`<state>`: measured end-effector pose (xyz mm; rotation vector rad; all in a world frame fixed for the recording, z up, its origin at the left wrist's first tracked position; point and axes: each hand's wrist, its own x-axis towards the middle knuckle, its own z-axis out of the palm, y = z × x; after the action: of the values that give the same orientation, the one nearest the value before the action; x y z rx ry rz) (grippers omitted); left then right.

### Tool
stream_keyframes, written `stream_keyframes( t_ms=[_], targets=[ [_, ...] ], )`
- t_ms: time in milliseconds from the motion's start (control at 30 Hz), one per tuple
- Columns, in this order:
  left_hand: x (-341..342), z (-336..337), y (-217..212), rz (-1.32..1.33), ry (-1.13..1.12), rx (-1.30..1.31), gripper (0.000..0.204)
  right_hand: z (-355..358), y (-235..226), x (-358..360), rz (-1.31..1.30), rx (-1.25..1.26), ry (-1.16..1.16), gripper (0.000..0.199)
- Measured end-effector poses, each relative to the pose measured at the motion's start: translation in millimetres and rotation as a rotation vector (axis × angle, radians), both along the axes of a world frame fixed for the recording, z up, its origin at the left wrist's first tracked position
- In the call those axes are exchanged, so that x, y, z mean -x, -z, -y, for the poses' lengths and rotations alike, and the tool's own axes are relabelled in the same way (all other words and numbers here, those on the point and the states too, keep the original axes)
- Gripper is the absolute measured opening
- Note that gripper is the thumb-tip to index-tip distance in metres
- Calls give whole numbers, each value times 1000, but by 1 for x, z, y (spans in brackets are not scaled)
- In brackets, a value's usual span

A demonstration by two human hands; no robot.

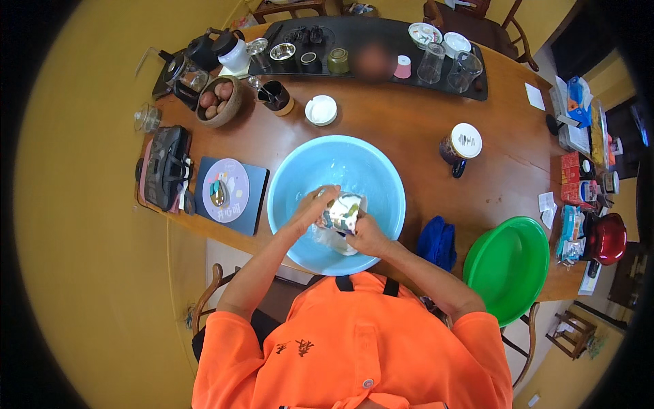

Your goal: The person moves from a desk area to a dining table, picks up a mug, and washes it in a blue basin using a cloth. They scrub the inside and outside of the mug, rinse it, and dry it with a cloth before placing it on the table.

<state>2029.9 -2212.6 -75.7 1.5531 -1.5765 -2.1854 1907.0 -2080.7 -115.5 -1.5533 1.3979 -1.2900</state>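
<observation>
Over a light blue basin [286,174] with water in it, both my hands are on a white mug [343,213] with a green and dark pattern. My left hand [315,208] is closed on its left side, with some fingers hidden by the mug. My right hand [368,235] grips the mug from the right. Below the mug, something white [334,240] lies in the basin; whether it is a cloth or a dish I cannot tell.
A green basin [507,269] and a dark blue cloth [437,243] are to the right. Beyond them stands a lidded dark mug [455,148]. At left are a round lilac mat [235,184] and a black bag [167,167]. Cups and glasses line a black tray [436,90] at the back.
</observation>
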Motion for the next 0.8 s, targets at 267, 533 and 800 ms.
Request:
stream_keyframes(
  t_ms=[267, 533, 800],
  targets=[
    [-3, -26, 3, -424, -381, 31, 39, 6, -2, 0, 908, -476, -54, 32],
    [-3, -11, 25, -238, -398, -457, 26, -11, 23, 7, -637, 92, -340, 52],
    [4, 1, -1, -346, -171, -37, 53, 4, 6, -6, 430, -251, -16, 34]
  ],
)
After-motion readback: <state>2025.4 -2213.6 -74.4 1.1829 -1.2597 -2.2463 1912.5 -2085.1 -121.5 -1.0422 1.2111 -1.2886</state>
